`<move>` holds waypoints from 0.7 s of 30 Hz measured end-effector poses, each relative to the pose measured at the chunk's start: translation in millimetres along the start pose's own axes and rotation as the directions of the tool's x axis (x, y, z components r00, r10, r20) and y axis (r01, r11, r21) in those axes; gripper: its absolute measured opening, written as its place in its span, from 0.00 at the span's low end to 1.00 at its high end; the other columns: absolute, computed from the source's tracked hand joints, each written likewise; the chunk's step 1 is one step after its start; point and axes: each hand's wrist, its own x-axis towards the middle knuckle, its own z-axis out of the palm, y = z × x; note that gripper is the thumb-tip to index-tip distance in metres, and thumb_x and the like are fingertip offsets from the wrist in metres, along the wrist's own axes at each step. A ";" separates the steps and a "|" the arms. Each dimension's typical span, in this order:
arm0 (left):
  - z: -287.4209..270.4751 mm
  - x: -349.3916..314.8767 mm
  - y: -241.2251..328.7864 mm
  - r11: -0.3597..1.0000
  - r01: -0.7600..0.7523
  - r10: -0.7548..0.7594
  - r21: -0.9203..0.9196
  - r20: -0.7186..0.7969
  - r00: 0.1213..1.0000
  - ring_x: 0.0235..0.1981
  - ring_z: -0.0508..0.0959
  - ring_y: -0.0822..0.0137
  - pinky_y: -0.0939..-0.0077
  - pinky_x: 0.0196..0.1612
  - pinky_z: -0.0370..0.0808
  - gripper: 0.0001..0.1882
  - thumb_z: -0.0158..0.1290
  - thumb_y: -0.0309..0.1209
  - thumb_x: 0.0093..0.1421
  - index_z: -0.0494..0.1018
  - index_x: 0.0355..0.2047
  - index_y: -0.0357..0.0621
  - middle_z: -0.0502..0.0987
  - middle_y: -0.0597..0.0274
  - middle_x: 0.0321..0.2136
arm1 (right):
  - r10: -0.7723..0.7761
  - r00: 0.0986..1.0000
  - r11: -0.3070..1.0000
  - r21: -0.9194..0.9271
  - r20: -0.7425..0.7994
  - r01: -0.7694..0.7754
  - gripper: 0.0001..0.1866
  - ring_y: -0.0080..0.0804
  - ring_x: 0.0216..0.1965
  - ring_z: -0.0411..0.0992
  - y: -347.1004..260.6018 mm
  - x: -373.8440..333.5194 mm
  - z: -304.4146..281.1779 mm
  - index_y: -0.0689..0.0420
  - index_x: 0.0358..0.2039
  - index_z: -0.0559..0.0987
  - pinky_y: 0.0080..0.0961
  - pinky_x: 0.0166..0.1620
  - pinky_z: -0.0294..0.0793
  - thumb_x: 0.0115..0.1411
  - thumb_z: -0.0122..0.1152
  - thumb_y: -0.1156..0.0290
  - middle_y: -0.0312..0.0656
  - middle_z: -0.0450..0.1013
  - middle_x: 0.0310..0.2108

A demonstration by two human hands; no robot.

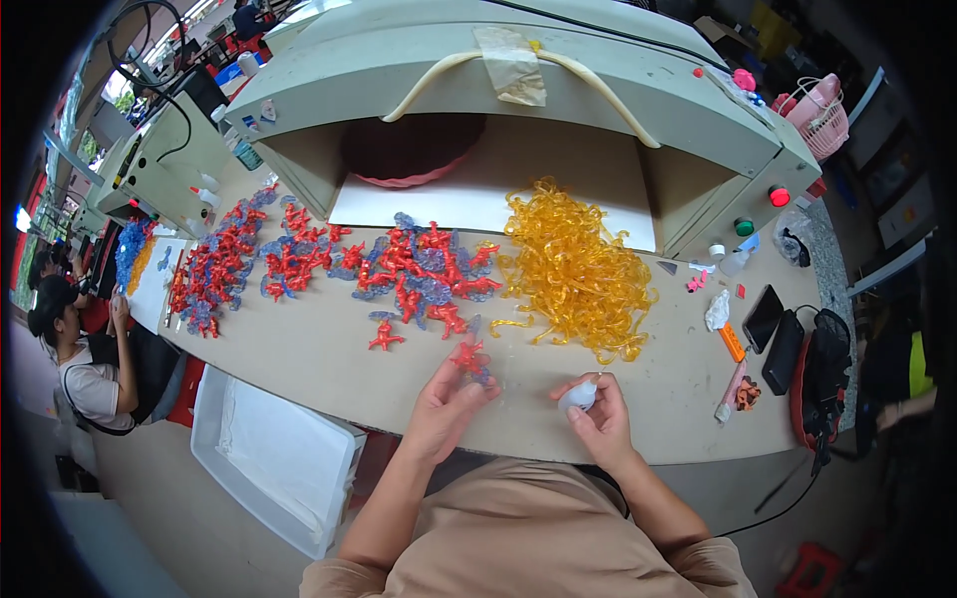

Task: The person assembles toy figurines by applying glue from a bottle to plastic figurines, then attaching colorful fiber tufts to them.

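Note:
Between the fingers and thumb of my left hand [446,407] is a small red figure [471,357] with clear bluish-purple pieces on it. My right hand [606,419] grips a small whitish squeeze bottle [578,396] by its rounded body, a little to the right of the figure and apart from it. Just beyond my left hand lies a pile of red and purple figures [429,264], with one loose red figure [385,333] at its near edge. Beyond my right hand is a heap of curly, translucent amber pieces [578,274].
A grey-green hooded cabinet [598,85] stands over the table's back, with a dark red round container [409,149] inside. More figures [224,259] lie left. A phone [764,319], black case [783,354] and orange tool [731,342] lie right. A white bin [274,453] sits below left; a co-worker [85,364] sits beyond.

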 end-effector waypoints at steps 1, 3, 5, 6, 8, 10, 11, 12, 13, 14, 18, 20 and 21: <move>-1.5 -1.4 1.3 0.997 0.021 -0.023 -0.080 -0.025 0.999 0.50 0.72 0.66 0.65 0.56 0.70 0.33 0.51 0.24 0.63 0.52 0.67 0.47 0.67 0.59 0.53 | 0.007 1.000 1.000 -0.025 0.004 -0.006 0.18 0.26 0.44 0.69 -0.8 -1.2 -2.9 0.55 0.46 0.61 0.25 0.49 0.67 0.58 0.53 0.84 0.44 0.71 0.44; -4.7 -4.5 3.7 0.985 0.047 -0.054 -0.168 -0.037 0.998 0.51 0.71 0.65 0.61 0.59 0.68 0.32 0.51 0.24 0.64 0.52 0.66 0.46 0.66 0.60 0.53 | 0.011 0.999 0.999 -0.041 -0.030 -0.012 0.17 0.26 0.43 0.69 -7.5 -4.6 -6.7 0.55 0.45 0.61 0.26 0.48 0.68 0.58 0.55 0.81 0.43 0.70 0.42; -7.6 -5.3 5.5 0.985 0.049 -0.063 -0.165 -0.077 0.995 0.52 0.72 0.63 0.59 0.60 0.68 0.31 0.50 0.25 0.64 0.54 0.66 0.46 0.69 0.60 0.50 | 0.016 0.997 0.998 -0.064 -0.076 -0.020 0.17 0.26 0.42 0.70 -12.4 -9.3 -17.4 0.54 0.43 0.60 0.26 0.47 0.69 0.58 0.56 0.79 0.42 0.69 0.40; -8.0 -5.8 7.5 0.986 0.050 -0.068 -0.159 -0.113 0.991 0.49 0.74 0.62 0.60 0.57 0.71 0.31 0.50 0.24 0.64 0.54 0.65 0.47 0.71 0.61 0.47 | 0.028 0.994 0.996 -0.085 -0.105 -0.037 0.18 0.26 0.39 0.70 -13.9 -12.0 -24.9 0.54 0.43 0.60 0.25 0.43 0.70 0.57 0.56 0.80 0.42 0.69 0.39; -12.4 -3.9 7.1 0.986 0.036 -0.049 -0.160 -0.081 0.995 0.48 0.75 0.62 0.60 0.56 0.73 0.31 0.51 0.24 0.63 0.54 0.65 0.47 0.71 0.62 0.46 | 0.040 0.988 0.991 -0.118 -0.149 -0.058 0.18 0.25 0.37 0.70 -21.9 -16.6 -37.6 0.54 0.43 0.59 0.23 0.40 0.72 0.57 0.56 0.82 0.42 0.68 0.38; -12.9 -1.4 6.8 0.989 0.002 -0.014 -0.147 -0.082 0.997 0.45 0.77 0.63 0.62 0.51 0.76 0.31 0.53 0.23 0.61 0.56 0.64 0.48 0.72 0.64 0.44 | 0.121 0.964 0.991 -0.020 -0.238 -0.129 0.17 0.22 0.36 0.70 -33.6 -14.5 -46.2 0.55 0.40 0.62 0.21 0.39 0.72 0.56 0.56 0.85 0.40 0.69 0.38; -13.7 0.2 4.3 0.988 0.011 -0.022 -0.152 -0.071 0.997 0.45 0.77 0.63 0.62 0.51 0.76 0.31 0.53 0.23 0.61 0.56 0.64 0.48 0.72 0.64 0.44 | 0.119 0.961 0.991 -0.027 -0.250 -0.130 0.17 0.22 0.36 0.70 -34.0 -13.2 -53.9 0.55 0.40 0.62 0.21 0.39 0.72 0.56 0.56 0.85 0.40 0.69 0.38; -14.7 1.8 1.9 0.989 -0.004 -0.006 -0.148 -0.068 0.998 0.45 0.77 0.64 0.64 0.50 0.77 0.30 0.53 0.22 0.61 0.57 0.63 0.48 0.72 0.64 0.44 | 0.108 0.953 0.985 -0.103 -0.282 -0.142 0.15 0.22 0.35 0.71 -34.9 -9.7 -61.6 0.56 0.37 0.63 0.21 0.38 0.73 0.56 0.57 0.85 0.39 0.69 0.37; -14.2 3.5 -0.6 0.989 -0.020 0.011 -0.144 -0.066 0.998 0.44 0.77 0.65 0.65 0.48 0.77 0.30 0.53 0.22 0.61 0.58 0.61 0.48 0.72 0.63 0.44 | 0.095 0.945 0.972 -0.177 -0.312 -0.156 0.14 0.22 0.34 0.71 -37.5 -5.6 -67.0 0.57 0.35 0.64 0.20 0.37 0.74 0.56 0.58 0.84 0.39 0.69 0.36; -12.0 5.5 -3.0 0.989 -0.014 0.006 -0.148 -0.058 0.998 0.44 0.77 0.65 0.65 0.48 0.77 0.30 0.53 0.22 0.61 0.58 0.61 0.48 0.72 0.63 0.44 | 0.124 0.910 0.978 -0.106 -0.397 -0.180 0.12 0.21 0.34 0.71 -42.1 -3.4 -68.6 0.58 0.32 0.66 0.20 0.37 0.73 0.55 0.62 0.81 0.37 0.70 0.34; -9.6 9.3 -14.3 0.994 0.005 -0.008 -0.108 -0.022 1.000 0.41 0.76 0.68 0.69 0.43 0.77 0.26 0.54 0.21 0.60 0.60 0.57 0.49 0.74 0.61 0.42 | -0.040 0.933 0.865 -0.479 -0.358 -0.147 0.12 0.19 0.34 0.70 -37.6 17.5 -91.1 0.59 0.39 0.73 0.20 0.38 0.72 0.56 0.65 0.75 0.34 0.71 0.33; -7.1 9.9 -15.9 0.995 0.017 -0.017 -0.100 -0.001 1.000 0.40 0.76 0.69 0.70 0.42 0.77 0.24 0.53 0.21 0.60 0.61 0.56 0.49 0.75 0.61 0.41 | -0.099 0.947 0.775 -0.621 -0.305 -0.119 0.11 0.18 0.34 0.70 -41.1 32.3 -91.9 0.59 0.39 0.74 0.19 0.38 0.71 0.56 0.64 0.76 0.34 0.71 0.32; -0.1 10.4 -12.5 0.998 0.026 -0.028 -0.058 -0.028 0.999 0.40 0.76 0.70 0.70 0.39 0.76 0.23 0.55 0.23 0.59 0.62 0.54 0.50 0.75 0.62 0.39 | -0.148 0.959 0.662 -0.745 -0.241 -0.084 0.11 0.18 0.34 0.70 -42.5 36.3 -92.4 0.59 0.40 0.76 0.18 0.38 0.71 0.57 0.63 0.77 0.33 0.70 0.32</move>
